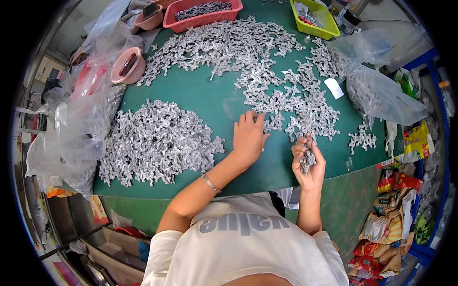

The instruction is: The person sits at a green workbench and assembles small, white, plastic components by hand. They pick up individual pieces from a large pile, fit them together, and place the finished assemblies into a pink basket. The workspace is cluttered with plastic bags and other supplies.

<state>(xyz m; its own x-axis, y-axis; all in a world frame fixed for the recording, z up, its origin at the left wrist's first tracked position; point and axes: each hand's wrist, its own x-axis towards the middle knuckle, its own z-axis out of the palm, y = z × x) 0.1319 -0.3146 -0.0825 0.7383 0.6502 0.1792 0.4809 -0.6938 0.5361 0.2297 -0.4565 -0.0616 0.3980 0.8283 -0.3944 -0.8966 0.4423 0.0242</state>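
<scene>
Across the green bench (191, 90) lie curled silver-grey metal pieces (157, 143); near its front edge, the right hand (315, 172) cups several, probably against spilling; whether the left hand (248, 138) grips is unclear.

a green table (191, 90) bears spread heaps of small grey parts (157, 138), a pinkish-red basket (177, 25) and a yellow-green basket (318, 31) along its far side, and a white slip (334, 88)
</scene>
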